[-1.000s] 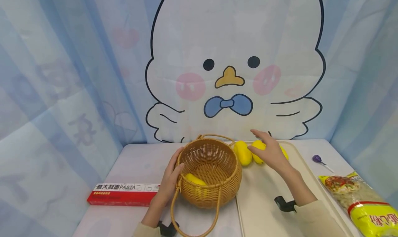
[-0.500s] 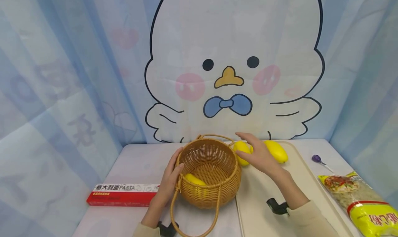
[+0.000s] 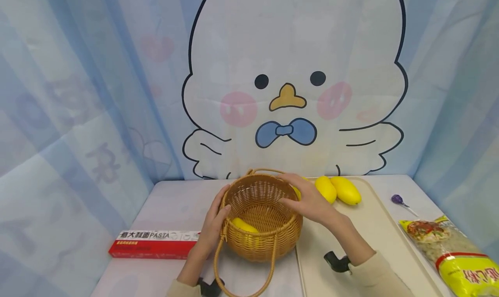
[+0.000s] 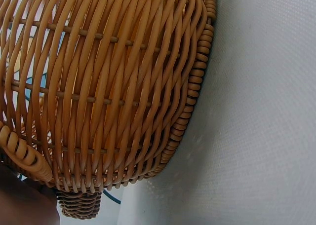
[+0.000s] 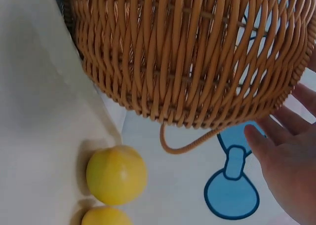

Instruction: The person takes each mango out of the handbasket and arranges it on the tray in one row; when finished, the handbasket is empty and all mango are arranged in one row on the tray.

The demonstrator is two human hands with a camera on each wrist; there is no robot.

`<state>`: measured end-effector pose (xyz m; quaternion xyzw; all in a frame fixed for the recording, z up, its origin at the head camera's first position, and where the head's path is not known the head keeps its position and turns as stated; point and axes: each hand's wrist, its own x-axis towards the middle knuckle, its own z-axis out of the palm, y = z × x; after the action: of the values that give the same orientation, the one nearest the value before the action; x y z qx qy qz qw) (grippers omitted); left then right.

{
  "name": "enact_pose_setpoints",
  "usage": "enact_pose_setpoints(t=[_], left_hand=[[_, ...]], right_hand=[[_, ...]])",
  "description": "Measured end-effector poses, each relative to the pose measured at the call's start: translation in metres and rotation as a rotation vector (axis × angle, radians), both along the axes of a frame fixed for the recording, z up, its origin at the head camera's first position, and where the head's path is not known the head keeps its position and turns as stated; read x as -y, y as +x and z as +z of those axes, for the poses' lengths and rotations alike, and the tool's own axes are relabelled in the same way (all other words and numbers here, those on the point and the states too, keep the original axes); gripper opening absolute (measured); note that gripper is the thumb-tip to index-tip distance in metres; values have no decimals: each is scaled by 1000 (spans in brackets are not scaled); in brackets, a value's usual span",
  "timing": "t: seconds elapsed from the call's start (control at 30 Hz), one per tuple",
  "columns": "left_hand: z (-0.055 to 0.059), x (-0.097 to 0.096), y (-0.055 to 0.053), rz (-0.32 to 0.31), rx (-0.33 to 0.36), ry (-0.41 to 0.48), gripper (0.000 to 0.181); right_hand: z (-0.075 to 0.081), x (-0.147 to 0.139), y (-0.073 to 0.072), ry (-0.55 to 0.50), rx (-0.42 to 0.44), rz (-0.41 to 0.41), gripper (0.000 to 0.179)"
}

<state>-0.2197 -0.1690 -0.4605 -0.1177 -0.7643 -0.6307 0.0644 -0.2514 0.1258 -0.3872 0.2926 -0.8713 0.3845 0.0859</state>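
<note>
A round wicker basket (image 3: 261, 243) stands at the middle of the table, with a yellow fruit (image 3: 244, 224) lying inside it. My left hand (image 3: 213, 223) grips its left rim, thumb on the rim and fingers along the outside. Over the right rim lies my right hand (image 3: 312, 204), fingers extended and thumb above the opening. In the right wrist view, that hand's (image 5: 296, 161) fingers reach the rim of the basket (image 5: 187, 52). Behind it are smooth yellow mango-like fruits: one (image 3: 325, 188), another (image 3: 346, 190), and a third (image 3: 297, 192) partly hidden by my hand.
The fruits behind rest on a cream tray (image 3: 323, 253) right of the basket. A red and white pasta box (image 3: 153, 245) lies on the left. Beyond the tray are a purple lollipop (image 3: 397, 199) and a yellow-printed food bag (image 3: 448, 253). A cartoon curtain (image 3: 288, 50) hangs behind.
My right hand has moved left from above the yellow fruits to the basket's right rim. The left hand and basket have stayed in place.
</note>
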Motion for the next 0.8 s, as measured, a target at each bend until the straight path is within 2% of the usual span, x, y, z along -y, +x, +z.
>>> enact_pose_setpoints(t=[0.3, 0.53, 0.8], left_hand=[[0, 0, -1, 8, -6, -3, 51], [0, 0, -1, 11, -6, -4, 51], [0, 0, -1, 11, -5, -11, 52]], right_hand=[[6, 19, 6, 63, 31, 50, 61], [9, 31, 7, 151, 53, 107, 61], [10, 47, 5, 264, 68, 132, 61]])
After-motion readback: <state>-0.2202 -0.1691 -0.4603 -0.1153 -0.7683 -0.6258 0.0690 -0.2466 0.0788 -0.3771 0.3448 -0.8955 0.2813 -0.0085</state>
